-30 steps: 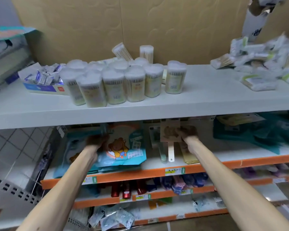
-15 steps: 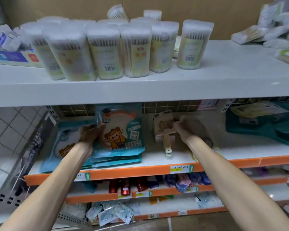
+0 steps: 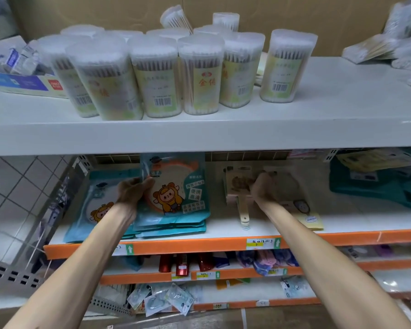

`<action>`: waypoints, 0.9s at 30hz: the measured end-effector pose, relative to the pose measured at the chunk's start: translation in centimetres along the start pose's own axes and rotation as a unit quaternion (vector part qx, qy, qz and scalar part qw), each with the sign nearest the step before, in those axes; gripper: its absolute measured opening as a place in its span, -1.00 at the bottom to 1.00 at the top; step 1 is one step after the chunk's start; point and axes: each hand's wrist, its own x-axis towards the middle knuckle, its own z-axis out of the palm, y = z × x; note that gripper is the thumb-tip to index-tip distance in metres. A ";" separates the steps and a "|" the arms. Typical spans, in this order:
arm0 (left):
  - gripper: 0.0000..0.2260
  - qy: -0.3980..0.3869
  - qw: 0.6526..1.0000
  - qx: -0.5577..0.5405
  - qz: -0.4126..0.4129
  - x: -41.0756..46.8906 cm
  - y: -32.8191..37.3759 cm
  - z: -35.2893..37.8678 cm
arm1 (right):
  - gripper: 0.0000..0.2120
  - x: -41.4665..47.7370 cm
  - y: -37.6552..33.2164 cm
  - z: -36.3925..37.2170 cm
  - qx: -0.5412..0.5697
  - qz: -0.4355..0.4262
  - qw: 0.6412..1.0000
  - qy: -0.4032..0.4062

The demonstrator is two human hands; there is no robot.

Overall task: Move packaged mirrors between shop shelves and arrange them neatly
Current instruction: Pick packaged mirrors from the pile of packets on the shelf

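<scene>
On the second shelf (image 3: pixel 223 243) lies a stack of teal packaged mirrors (image 3: pixel 176 195) with a cartoon figure printed on them. My left hand (image 3: pixel 131 191) grips the left edge of the top packet, which is tilted up toward the back. A second teal pile (image 3: pixel 97 207) lies to its left, partly under my forearm. My right hand (image 3: pixel 262 189) holds a stack of clear-wrapped wooden hand mirrors (image 3: pixel 239 188), whose handles (image 3: pixel 244 218) point to the shelf's front edge. A yellow card (image 3: pixel 311 220) lies beside my right forearm.
The white top shelf (image 3: pixel 223 129) just above carries several tubs of cotton swabs (image 3: pixel 199 74), a blue box (image 3: pixel 17 81) at left and loose packets (image 3: pixel 389 48) at right. Teal packages (image 3: pixel 377 186) fill the second shelf's right end. Lower orange-edged shelves hold small goods.
The camera has come closer to the second shelf. My left hand has tilted the top teal packet up, and my right hand has kept its hold on the wooden mirrors.
</scene>
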 end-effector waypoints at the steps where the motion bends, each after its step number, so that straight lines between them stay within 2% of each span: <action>1: -0.79 0.003 1.000 0.002 -0.001 -0.2 0.0 0.0 | -0.82 -0.2 -0.1 -0.1 0.004 -0.003 1.000 0.005; 4: -0.86 0.018 1.000 -0.004 -0.011 -0.9 0.3 -0.3 | -0.81 -1.0 -0.3 -0.6 0.046 -0.027 0.998 0.021; 6: -0.83 0.036 0.999 -0.005 -0.018 -1.2 0.6 -0.5 | -0.82 -1.3 -0.7 -1.0 0.069 -0.038 0.997 0.028; 8: -0.82 0.049 0.999 -0.001 -0.019 -1.6 1.1 -0.8 | -0.85 -1.6 -1.2 -1.7 0.064 -0.061 0.995 0.034; 12: -0.92 0.046 0.998 -0.029 -0.016 -2.2 2.2 -0.7 | -0.84 -2.3 -2.1 -2.7 0.053 -0.123 0.990 0.047; 21: -0.86 -0.003 0.999 -0.001 -0.046 -0.9 1.1 -0.1 | -0.96 -2.8 -1.3 -2.9 0.046 -0.130 0.990 0.024; 24: -0.87 -0.017 0.999 0.026 -0.036 0.1 0.3 -0.5 | -0.93 -2.9 -1.4 -2.5 0.054 -0.134 0.989 0.039; 27: -0.89 0.004 0.997 0.075 0.000 1.9 -1.0 -1.1 | -0.87 -3.0 -2.0 -1.9 0.047 -0.119 0.991 0.044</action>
